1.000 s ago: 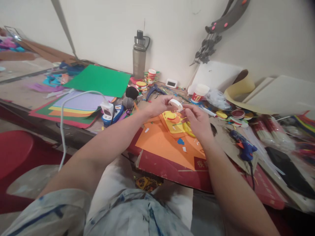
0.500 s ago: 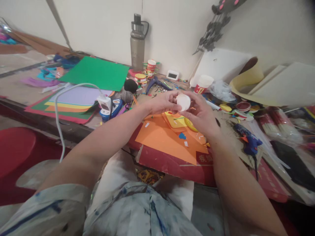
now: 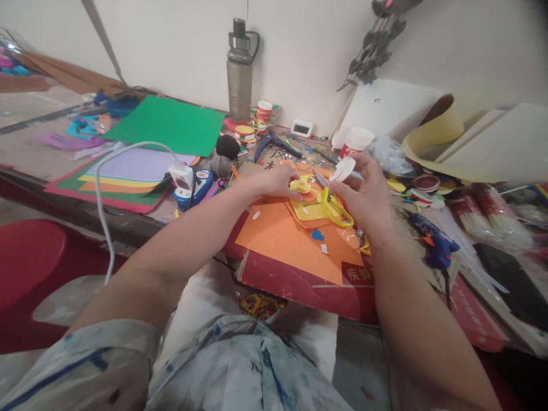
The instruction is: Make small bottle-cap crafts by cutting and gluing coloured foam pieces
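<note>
The right hand [image 3: 362,188] pinches a white disc [image 3: 343,169] between the thumb and the fingers; the disc is tilted and held above the table, at the far side of the work area. To the left of it, the left hand [image 3: 282,181] is at a small yellow round piece [image 3: 301,187], with the thumb on the near side and the fingers curved on the far side; whether they press it or only surround it, one cannot tell.

Between the two hands lies a pair of yellow-handled scissors [image 3: 326,201], its blades pointing to the far left. Under it are a yellow sheet [image 3: 309,213] and a larger orange sheet [image 3: 285,237], which carries a blue scrap [image 3: 317,234].

The step in hand seems to be the handling of these two round pieces, one at each hand. The next move would call for a light grip, because the white disc looks thin and could bend, and for keeping the fingers apart from the blades.

Farther out, a glue gun [image 3: 439,246] lies to the right, and a bottle [image 3: 240,85] stands at the far wall.
</note>
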Demonstrator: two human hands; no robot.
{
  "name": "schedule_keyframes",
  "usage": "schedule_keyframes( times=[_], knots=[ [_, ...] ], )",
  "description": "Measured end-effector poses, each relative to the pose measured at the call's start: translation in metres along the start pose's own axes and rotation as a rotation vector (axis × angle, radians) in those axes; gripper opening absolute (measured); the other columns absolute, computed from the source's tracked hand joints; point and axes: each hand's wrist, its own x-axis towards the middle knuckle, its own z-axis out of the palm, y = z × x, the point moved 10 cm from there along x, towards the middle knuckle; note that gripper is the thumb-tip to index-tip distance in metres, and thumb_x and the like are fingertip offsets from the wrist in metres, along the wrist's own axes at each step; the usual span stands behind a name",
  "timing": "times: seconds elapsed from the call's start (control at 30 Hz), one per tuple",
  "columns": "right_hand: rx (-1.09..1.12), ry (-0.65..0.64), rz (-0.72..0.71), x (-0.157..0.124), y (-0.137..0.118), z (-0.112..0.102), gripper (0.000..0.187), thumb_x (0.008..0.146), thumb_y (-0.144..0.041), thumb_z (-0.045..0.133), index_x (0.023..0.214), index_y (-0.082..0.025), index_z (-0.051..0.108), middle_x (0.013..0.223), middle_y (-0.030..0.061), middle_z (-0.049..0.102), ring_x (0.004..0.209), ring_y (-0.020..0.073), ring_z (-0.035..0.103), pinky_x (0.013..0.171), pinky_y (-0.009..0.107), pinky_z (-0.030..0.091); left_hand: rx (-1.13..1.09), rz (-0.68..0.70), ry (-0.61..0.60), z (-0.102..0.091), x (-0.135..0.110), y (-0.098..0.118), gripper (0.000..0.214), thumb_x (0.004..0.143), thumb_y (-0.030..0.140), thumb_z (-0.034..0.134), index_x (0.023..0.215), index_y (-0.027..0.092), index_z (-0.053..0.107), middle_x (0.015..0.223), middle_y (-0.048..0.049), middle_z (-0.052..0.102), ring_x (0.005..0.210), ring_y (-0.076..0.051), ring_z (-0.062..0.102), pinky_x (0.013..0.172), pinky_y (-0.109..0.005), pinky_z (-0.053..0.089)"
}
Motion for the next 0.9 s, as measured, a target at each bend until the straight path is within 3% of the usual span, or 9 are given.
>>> schedule_keyframes(
  times=[0.17,0.33,0.43,0.53,0.63,0.73,0.9],
  knots=[
    [-0.007,-0.034,0.061,-0.001,0.003,0.003,0.068,0.073,-0.044,0.095,0.131,-0.034,0.063,0.129,0.0088,0.073,0.083,0.0244,0.077,0.066,0.044,0.067,0.090,-0.034,0.062,0.002,-0.002,0.000,0.050,0.069,0.043,0.079,0.110,0.018,0.069,0.115,-0.0101,0.072,0.101,-0.024,0.064,0.087,-0.033,0.047],
    [0.012,-0.047,0.145,-0.009,0.001,0.016,0.062,0.075,-0.049,0.091,0.128,-0.031,0.065,0.114,0.0065,0.075,0.076,0.0218,0.071,0.064,0.043,0.065,-0.050,-0.002,0.300,-0.014,-0.001,0.001,0.059,0.068,0.028,0.080,0.123,0.018,0.058,0.121,-0.0114,0.070,0.105,-0.024,0.066,0.093,-0.037,0.053],
    [0.026,-0.084,0.184,-0.017,-0.006,0.032,0.055,0.080,-0.054,0.085,0.125,-0.029,0.065,0.109,0.0057,0.074,0.076,0.0211,0.070,0.067,0.043,0.065,-0.166,0.084,0.466,-0.028,-0.007,0.015,0.062,0.073,0.021,0.079,0.130,0.019,0.054,0.130,-0.0127,0.069,0.118,-0.025,0.067,0.102,-0.039,0.054],
    [0.046,-0.050,0.184,-0.022,-0.015,0.038,0.055,0.081,-0.054,0.084,0.126,-0.029,0.063,0.114,0.0057,0.074,0.084,0.0217,0.073,0.075,0.045,0.066,-0.197,0.177,0.529,-0.032,-0.013,0.036,0.062,0.081,0.023,0.078,0.138,0.022,0.053,0.141,-0.0141,0.066,0.131,-0.026,0.065,0.110,-0.042,0.052],
    [0.042,0.008,0.137,-0.022,-0.024,0.033,0.056,0.082,-0.052,0.084,0.127,-0.029,0.061,0.121,0.0072,0.072,0.090,0.0220,0.074,0.082,0.045,0.066,-0.226,0.295,0.492,-0.026,-0.016,0.052,0.054,0.085,0.022,0.077,0.134,0.023,0.056,0.142,-0.0145,0.065,0.135,-0.029,0.062,0.114,-0.048,0.052],
    [0.031,0.051,0.091,-0.020,-0.028,0.026,0.056,0.083,-0.048,0.083,0.130,-0.028,0.060,0.125,0.0089,0.071,0.096,0.0236,0.074,0.089,0.048,0.065,-0.385,0.393,0.364,-0.013,-0.016,0.059,0.056,0.084,0.027,0.079,0.134,0.024,0.055,0.146,-0.0161,0.060,0.134,-0.030,0.063,0.109,-0.048,0.056],
    [-0.032,0.037,0.060,-0.017,-0.029,0.020,0.056,0.086,-0.052,0.082,0.131,-0.029,0.060,0.125,0.0092,0.072,0.100,0.0256,0.075,0.090,0.048,0.065,-0.774,0.356,0.112,0.001,-0.017,0.062,0.061,0.088,0.054,0.082,0.134,0.028,0.051,0.143,-0.0128,0.061,0.129,-0.025,0.066,0.107,-0.042,0.057]
  ],
)
